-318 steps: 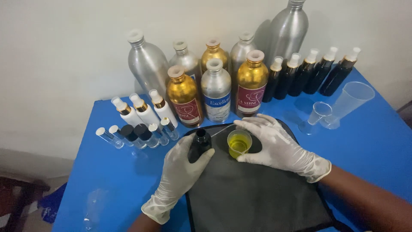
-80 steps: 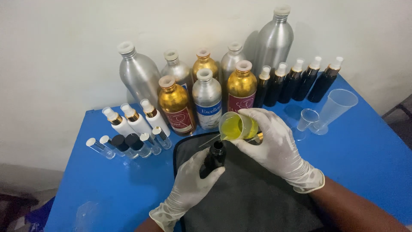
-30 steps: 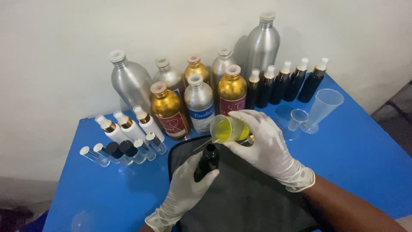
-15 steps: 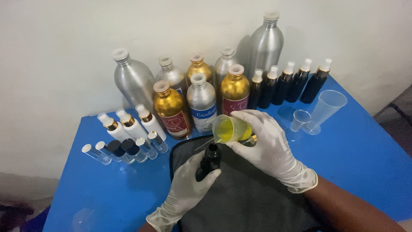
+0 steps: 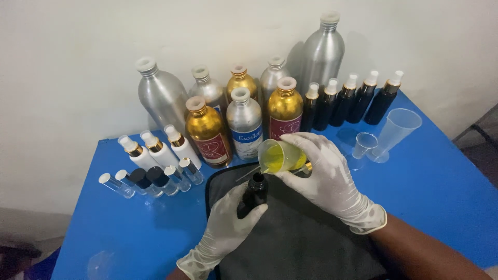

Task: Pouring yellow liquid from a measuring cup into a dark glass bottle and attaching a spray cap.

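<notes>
The right hand (image 5: 332,173) in a white glove grips a small clear cup of yellow liquid (image 5: 280,155), tipped w/ its lip just over a small black bottle (image 5: 254,193). The left hand (image 5: 228,228) wraps that bottle, upright on the dark grey mat (image 5: 311,243), near middle of the blue table (image 5: 441,192). Looks like the pouring step; next move needs a slow, steady tip.

A blue table (image 5: 441,192) stands against a plain off-white wall (image 5: 78,52) under soft, even light.
</notes>
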